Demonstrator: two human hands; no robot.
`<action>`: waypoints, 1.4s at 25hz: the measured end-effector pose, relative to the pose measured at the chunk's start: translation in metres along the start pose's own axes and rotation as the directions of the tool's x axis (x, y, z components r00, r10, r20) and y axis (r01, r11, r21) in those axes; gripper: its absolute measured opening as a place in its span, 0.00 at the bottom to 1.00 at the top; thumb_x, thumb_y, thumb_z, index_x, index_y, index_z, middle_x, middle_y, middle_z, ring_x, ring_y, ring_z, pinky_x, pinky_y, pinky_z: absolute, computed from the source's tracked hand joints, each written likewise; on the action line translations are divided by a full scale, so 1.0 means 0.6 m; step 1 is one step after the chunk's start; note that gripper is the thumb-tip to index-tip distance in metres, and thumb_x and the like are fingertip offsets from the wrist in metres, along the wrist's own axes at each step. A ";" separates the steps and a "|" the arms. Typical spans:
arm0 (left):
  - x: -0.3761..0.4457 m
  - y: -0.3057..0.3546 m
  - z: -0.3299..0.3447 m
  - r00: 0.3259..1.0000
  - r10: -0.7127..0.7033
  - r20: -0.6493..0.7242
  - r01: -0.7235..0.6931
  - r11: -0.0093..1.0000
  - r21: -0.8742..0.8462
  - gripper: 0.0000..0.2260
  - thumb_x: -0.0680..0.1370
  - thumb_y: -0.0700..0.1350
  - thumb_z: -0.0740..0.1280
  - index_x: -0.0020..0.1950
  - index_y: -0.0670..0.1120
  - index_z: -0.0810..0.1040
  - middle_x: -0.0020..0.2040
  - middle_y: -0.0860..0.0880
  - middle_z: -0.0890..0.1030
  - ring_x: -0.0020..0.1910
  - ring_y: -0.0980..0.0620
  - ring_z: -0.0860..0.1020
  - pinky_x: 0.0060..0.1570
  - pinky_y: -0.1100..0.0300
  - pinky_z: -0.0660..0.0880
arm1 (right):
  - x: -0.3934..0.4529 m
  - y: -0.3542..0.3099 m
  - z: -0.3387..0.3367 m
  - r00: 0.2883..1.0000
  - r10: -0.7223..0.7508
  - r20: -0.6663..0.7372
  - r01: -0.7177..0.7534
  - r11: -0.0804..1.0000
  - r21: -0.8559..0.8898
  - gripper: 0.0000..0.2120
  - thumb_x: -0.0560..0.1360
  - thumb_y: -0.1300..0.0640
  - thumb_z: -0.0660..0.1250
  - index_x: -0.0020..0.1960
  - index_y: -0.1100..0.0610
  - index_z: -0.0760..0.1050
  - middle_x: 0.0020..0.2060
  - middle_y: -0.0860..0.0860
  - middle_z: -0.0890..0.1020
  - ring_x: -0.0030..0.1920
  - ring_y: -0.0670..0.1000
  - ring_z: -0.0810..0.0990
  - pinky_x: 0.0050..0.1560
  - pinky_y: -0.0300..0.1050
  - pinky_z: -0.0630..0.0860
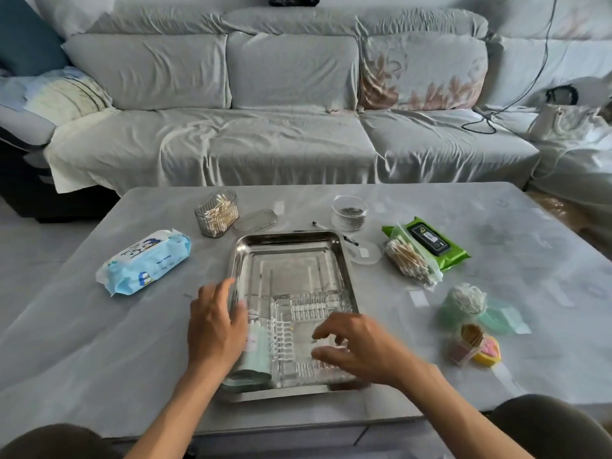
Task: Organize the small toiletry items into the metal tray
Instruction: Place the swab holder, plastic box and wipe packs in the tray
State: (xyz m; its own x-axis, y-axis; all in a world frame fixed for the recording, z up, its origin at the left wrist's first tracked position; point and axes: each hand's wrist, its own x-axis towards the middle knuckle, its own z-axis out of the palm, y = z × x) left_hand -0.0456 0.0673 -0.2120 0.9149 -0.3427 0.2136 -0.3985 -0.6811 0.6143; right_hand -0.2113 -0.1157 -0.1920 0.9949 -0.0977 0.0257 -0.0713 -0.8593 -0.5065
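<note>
- Worktop (99,326): cotton swabs, wipes packs lie loose around the metal tray (288,240).
- Tray holds a clear divided organizer (298,326); mint packet (256,356) in its left slot.
- Left hand (215,323) rests on the packet, fingers relaxed; right hand (354,349), fingers loosely curled, empty, hovers over the organizer.
- Step: seating the organizer. Next: fetch loose items.

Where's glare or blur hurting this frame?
Head view: the shiny metal tray mirrors ceiling reflections, so the clear plastic organiser inside it is hard to outline; the right hand is motion-blurred at the fingers, the left hand sharper; wide-angle lens bends the grey marble table edges.
</note>
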 end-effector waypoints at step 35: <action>0.071 0.078 0.047 0.988 0.038 0.151 -0.008 0.982 -0.191 0.25 0.76 0.43 0.68 0.72 0.50 0.68 0.65 0.47 0.78 0.59 0.49 0.77 0.57 0.57 0.73 | 0.174 0.119 -0.201 0.953 0.138 -0.269 -0.160 0.985 -0.063 0.33 0.61 0.48 0.77 0.62 0.51 0.68 0.53 0.52 0.77 0.50 0.54 0.74 0.48 0.47 0.70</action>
State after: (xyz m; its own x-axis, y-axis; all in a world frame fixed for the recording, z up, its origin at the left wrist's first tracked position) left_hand -0.0270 0.0024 -0.1959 0.8788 -0.4621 0.1194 -0.3864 -0.5420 0.7463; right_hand -0.1214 -0.2479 -0.1220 0.9193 -0.3465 0.1865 -0.2340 -0.8624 -0.4489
